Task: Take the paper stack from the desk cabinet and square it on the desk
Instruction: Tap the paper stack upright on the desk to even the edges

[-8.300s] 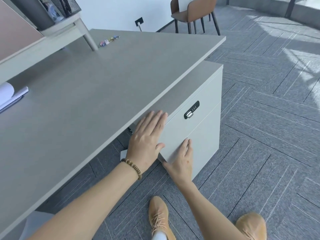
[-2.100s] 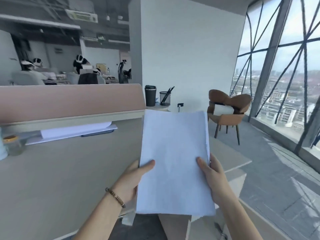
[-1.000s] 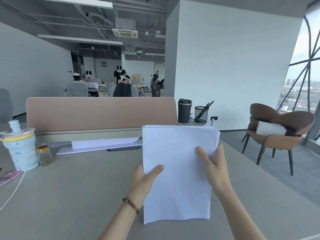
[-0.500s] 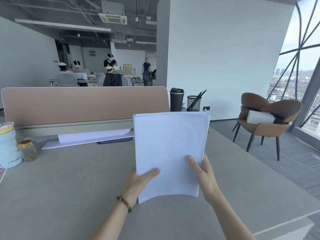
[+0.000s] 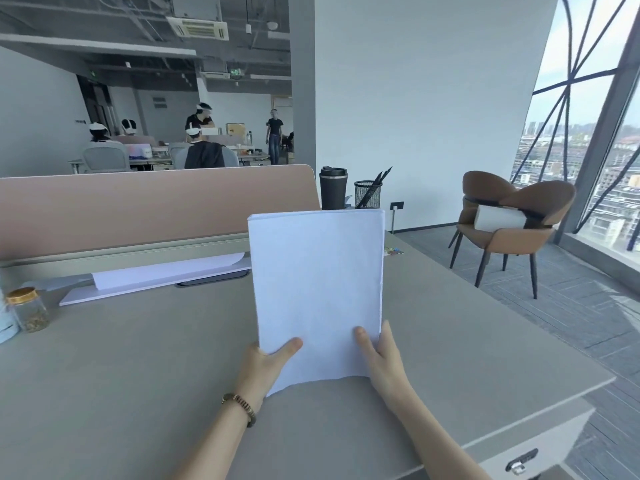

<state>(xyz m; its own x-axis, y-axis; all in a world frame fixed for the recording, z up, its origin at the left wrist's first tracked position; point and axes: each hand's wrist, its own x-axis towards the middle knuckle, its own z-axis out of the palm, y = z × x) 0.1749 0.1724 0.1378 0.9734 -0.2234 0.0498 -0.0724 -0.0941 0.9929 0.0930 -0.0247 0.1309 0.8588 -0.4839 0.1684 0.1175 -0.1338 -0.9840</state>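
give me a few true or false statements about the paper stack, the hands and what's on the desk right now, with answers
1. Both hands hold the paper stack upright on the desk. True.
2. Only the left hand grips it. False: the right hand grips its other lower corner.
3. A beaded bracelet is on the left wrist. True.
4. The black tumbler lies tipped over. False: it stands upright beside the mesh pen holder.
5. The gold-lidded glass jar sits right of the stack. False: it is far left.

The paper stack is plain white matt paper, faintly rough. Under it the table has a smooth matt grey laminate top. Behind the stack stand a dark, slightly glossy tumbler and a black wire-mesh pen cup.
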